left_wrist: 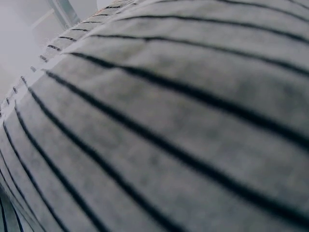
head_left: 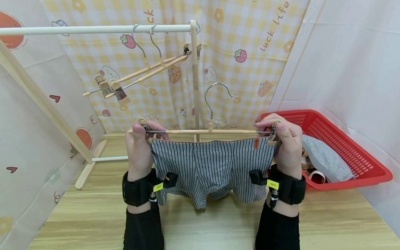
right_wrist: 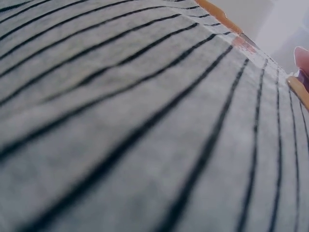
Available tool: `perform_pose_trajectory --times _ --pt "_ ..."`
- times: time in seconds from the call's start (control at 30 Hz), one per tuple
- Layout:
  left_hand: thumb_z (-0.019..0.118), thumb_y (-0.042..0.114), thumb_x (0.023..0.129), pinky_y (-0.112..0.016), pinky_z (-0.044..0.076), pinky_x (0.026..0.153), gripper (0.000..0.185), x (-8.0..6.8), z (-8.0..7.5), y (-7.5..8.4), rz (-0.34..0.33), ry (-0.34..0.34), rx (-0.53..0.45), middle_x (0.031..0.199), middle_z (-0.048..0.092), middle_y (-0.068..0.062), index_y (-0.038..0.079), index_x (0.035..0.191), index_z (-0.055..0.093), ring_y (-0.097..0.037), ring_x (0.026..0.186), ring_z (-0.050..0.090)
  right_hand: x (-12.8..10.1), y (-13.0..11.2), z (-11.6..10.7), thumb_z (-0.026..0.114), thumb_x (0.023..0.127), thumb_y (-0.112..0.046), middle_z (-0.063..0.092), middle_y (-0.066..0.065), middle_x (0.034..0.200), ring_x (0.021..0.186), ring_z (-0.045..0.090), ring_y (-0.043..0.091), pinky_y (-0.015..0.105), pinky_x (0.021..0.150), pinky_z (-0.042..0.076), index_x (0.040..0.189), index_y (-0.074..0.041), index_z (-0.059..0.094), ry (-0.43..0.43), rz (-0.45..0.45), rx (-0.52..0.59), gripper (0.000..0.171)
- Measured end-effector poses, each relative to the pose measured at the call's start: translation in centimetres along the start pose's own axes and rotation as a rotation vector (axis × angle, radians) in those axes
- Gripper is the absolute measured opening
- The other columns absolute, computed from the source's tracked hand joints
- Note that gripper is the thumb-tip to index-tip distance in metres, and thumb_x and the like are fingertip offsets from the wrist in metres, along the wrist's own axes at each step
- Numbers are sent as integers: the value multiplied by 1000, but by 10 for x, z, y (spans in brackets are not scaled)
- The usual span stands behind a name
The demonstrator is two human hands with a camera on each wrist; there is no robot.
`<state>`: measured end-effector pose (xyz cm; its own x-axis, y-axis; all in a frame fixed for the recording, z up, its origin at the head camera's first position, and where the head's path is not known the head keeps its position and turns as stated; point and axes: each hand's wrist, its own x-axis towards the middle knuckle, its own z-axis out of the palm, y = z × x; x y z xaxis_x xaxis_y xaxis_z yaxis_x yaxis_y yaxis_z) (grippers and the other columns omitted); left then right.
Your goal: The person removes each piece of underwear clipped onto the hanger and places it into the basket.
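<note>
Grey shorts point(head_left: 212, 166) with dark stripes hang by their waistband from a beige clip hanger point(head_left: 187, 131), its metal hook pointing up. My left hand point(head_left: 139, 149) grips the hanger's left clip, thumb on the near side and fingers behind. At the other end my right hand point(head_left: 287, 142) pinches the right clip point(head_left: 274, 133), which sits at the waistband's corner near a small orange tag point(head_left: 256, 143). Striped cloth point(left_wrist: 159, 116) fills the left wrist view. In the right wrist view the cloth point(right_wrist: 135, 106) also covers most of the frame, with a fingertip point(right_wrist: 302, 58) at the right edge.
A white rail point(head_left: 93, 30) on a wooden stand carries two more clip hangers point(head_left: 150, 71) at the back left. On the right, a red basket point(head_left: 359, 152) holds a grey folded cloth point(head_left: 326, 158) and other items. A patterned curtain point(head_left: 247, 69) hangs behind.
</note>
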<state>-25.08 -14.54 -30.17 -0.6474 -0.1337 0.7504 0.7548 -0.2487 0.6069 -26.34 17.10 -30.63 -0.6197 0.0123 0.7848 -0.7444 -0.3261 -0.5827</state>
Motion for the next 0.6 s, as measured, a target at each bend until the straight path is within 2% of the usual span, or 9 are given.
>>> perform_pose_trajectory --times 0.6 --pt "60 67 87 -26 41 45 70 -1 2 0 -13 -3 -29 59 63 -9 0 68 70 -18 49 55 -1 0 -1 55 100 -17 70 19 92 78 60 24 31 66 50 90 17 69 -3 5 3 38"
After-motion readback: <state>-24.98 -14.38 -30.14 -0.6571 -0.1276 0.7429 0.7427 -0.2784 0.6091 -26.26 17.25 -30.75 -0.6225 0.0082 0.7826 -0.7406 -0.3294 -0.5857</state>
